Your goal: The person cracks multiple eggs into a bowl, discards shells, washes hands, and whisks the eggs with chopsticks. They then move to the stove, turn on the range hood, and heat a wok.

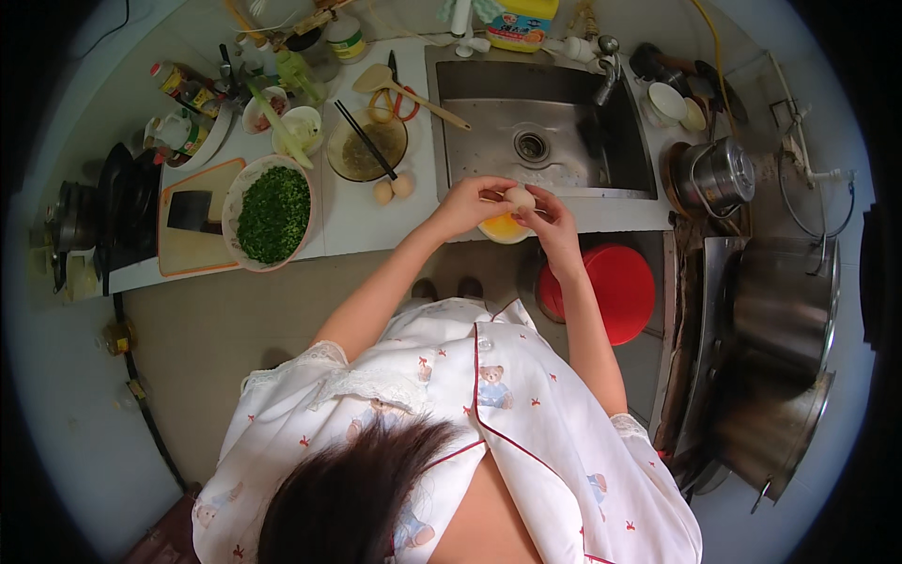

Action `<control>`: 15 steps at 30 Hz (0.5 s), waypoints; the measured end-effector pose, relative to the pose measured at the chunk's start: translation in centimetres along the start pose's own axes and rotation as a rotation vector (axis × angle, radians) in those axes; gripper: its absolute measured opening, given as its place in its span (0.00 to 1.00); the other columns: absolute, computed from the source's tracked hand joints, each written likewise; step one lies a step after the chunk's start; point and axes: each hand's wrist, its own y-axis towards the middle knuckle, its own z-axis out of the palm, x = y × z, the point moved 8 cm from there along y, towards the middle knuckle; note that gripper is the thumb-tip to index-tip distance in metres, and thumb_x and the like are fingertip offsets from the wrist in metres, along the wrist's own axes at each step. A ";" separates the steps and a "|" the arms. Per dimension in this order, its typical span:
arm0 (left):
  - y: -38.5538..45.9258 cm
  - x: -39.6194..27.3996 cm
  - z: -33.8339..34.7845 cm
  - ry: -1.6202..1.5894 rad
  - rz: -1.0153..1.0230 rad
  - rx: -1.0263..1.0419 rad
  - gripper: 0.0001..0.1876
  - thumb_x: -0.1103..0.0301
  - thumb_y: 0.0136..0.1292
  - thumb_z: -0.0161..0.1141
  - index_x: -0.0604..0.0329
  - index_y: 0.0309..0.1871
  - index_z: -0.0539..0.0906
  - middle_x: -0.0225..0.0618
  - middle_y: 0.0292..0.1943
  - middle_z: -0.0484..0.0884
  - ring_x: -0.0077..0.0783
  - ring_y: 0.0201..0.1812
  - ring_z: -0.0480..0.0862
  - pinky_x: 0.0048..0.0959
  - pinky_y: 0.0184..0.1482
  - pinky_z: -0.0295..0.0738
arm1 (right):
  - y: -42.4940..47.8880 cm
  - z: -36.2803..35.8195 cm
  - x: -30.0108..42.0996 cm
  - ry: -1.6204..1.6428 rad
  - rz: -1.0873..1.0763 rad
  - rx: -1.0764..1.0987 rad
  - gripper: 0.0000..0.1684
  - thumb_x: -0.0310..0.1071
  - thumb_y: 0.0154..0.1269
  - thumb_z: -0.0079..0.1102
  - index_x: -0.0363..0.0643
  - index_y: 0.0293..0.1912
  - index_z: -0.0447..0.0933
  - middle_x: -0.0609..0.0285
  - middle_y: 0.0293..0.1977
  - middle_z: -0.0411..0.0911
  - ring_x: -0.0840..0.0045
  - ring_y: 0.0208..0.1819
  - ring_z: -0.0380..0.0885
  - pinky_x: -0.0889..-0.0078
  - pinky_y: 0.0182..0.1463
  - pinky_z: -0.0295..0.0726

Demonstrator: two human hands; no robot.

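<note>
Between my two hands is an egg (520, 198), pale and held by the fingertips. My left hand (468, 206) grips it from the left, and my right hand (555, 220) from the right. Whether the shell is cracked, I cannot tell. Directly under the egg, at the counter's front edge by the sink, sits a bowl (504, 240) partly hidden by my hands. Yellow-orange egg yolk (502, 225) shows inside it. Two more whole eggs, a left one (382, 192) and a right one (402, 185), rest on the counter beside a glass bowl (337, 156) with chopsticks (366, 141) across it.
Beyond my hands lies the steel sink (486, 151), with a spatula (416, 99) over its left rim. Leftward are a bowl of chopped greens (273, 211) and a cleaver (190, 210) on a cutting board (190, 254). A lidded steel pot (715, 173) stands right; a red round lid (620, 292) is below.
</note>
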 end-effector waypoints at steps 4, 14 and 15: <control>0.0 0.1 0.6 0.120 -0.012 -0.042 0.22 0.73 0.57 0.63 0.65 0.56 0.76 0.39 0.44 0.81 0.27 0.45 0.81 0.26 0.49 0.78 | 0.5 -1.0 -1.0 -0.207 -0.131 -0.047 0.23 0.28 0.59 0.60 0.34 0.55 0.72 0.60 0.43 0.78 0.83 0.40 0.77 0.81 0.47 0.75; -0.5 -0.9 0.9 0.442 0.201 -0.171 0.22 0.74 0.52 0.63 0.62 0.52 0.75 0.41 0.46 0.77 0.37 0.47 0.81 0.30 0.50 0.78 | 1.7 -1.0 -2.9 -0.236 -0.186 -0.105 0.21 0.26 0.55 0.61 0.33 0.51 0.74 0.61 0.38 0.80 0.85 0.37 0.77 0.83 0.43 0.76; -0.6 -1.2 1.0 0.490 0.215 -0.177 0.22 0.74 0.50 0.64 0.61 0.52 0.75 0.41 0.45 0.77 0.39 0.47 0.81 0.30 0.50 0.78 | 1.7 -0.9 -2.9 -0.224 -0.187 -0.108 0.21 0.26 0.55 0.61 0.33 0.50 0.75 0.61 0.37 0.80 0.85 0.37 0.77 0.83 0.43 0.76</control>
